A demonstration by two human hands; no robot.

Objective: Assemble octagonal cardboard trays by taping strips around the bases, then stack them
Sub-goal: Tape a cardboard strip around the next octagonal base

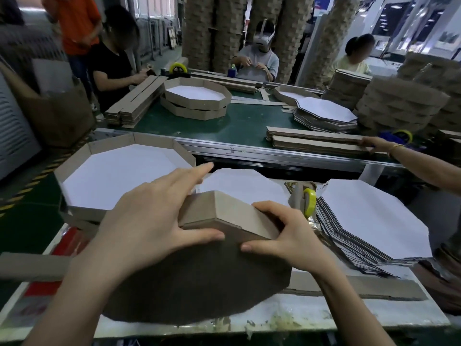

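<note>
Left hand (152,221): I press the strip (224,211) against the base (199,283), fingers spread.
Right hand (287,236): I pinch the strip; its fingertips are hidden behind it.
Tape join: hidden under my palms.

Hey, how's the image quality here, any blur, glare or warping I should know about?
Head view: wide-angle warping bows the conveyor's metal rail and leans the background stacks; the white octagonal cardboard base on the right is nearly blown out, without texture; the brown cardboard strip and both hands, left and right, are fairly sharp; edges and background are soft.
</note>
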